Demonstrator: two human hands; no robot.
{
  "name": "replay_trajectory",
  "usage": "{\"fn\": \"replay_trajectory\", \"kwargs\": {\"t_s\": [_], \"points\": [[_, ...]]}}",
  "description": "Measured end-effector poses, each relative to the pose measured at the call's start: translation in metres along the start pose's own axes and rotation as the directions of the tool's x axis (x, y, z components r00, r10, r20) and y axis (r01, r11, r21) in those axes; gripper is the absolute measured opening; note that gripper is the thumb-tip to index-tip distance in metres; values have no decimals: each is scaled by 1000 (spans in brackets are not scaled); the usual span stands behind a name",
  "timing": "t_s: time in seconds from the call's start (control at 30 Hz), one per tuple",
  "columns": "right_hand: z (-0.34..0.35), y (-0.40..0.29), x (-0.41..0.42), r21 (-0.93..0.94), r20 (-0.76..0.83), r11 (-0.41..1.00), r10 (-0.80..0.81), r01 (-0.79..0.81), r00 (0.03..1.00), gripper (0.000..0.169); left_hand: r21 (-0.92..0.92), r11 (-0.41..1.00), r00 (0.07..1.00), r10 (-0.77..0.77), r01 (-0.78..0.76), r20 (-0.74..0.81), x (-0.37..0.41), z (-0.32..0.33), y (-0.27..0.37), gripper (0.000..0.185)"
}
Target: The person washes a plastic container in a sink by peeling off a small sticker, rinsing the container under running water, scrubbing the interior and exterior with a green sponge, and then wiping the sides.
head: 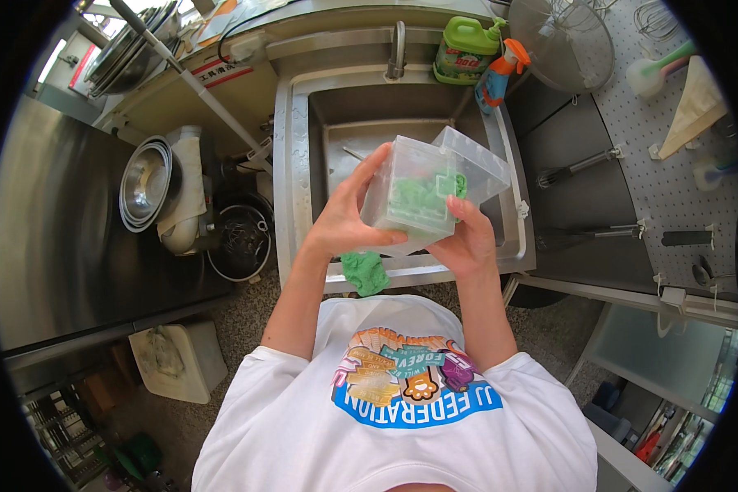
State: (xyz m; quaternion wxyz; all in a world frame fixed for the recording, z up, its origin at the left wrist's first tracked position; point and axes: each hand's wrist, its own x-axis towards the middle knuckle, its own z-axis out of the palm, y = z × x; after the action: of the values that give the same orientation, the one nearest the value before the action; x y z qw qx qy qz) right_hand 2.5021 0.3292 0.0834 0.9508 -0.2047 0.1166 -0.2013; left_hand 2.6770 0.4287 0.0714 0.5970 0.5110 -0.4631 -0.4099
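Over the sink, my left hand [339, 216] grips a translucent plastic container [413, 155] by its left side, thumb along the near edge. My right hand [471, 238] holds the container's right side, with a green cloth [461, 184] by its fingers. More green shows through the clear plastic; whether it lies inside or behind the wall, I cannot tell. A second clear plastic piece [483, 165], a box or a lid, juts out at the right, touching the container. Another green cloth [365, 273] hangs over the front rim of the stainless steel sink [293, 190].
Behind the basin stand a faucet [396, 52], a green detergent jug [464, 55] and a spray bottle [495, 80]. Whisks [581, 167] hang on the pegboard [642, 166] at right. Metal bowls [147, 183] sit left on a steel counter [67, 227]. A white bin [178, 363] stands below.
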Motion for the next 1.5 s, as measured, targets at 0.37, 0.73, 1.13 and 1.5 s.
{"fn": "replay_trajectory", "kwargs": {"t_s": [0.37, 0.73, 1.13, 1.5], "points": [[-1, -13, -3, -364, -3, 931, 16, -15, 1000, 68, -87, 996, 997, -30, 36, 68, 0, 6, -5, 118], [-6, 4, -2, -250, 61, 965, -66, 79, 996, 67, -160, 987, 996, 19, -5, 87, -3, 12, -7, 114], [-13, 6, -10, -152, 66, 982, -102, 111, 993, 61, -133, 991, 999, 17, -11, 44, 0, 5, -16, 117], [-12, -29, -8, -179, -333, 924, -379, 337, 863, 37, -592, 804, 953, -216, 51, -212, -16, -1, -19, 80]]}}
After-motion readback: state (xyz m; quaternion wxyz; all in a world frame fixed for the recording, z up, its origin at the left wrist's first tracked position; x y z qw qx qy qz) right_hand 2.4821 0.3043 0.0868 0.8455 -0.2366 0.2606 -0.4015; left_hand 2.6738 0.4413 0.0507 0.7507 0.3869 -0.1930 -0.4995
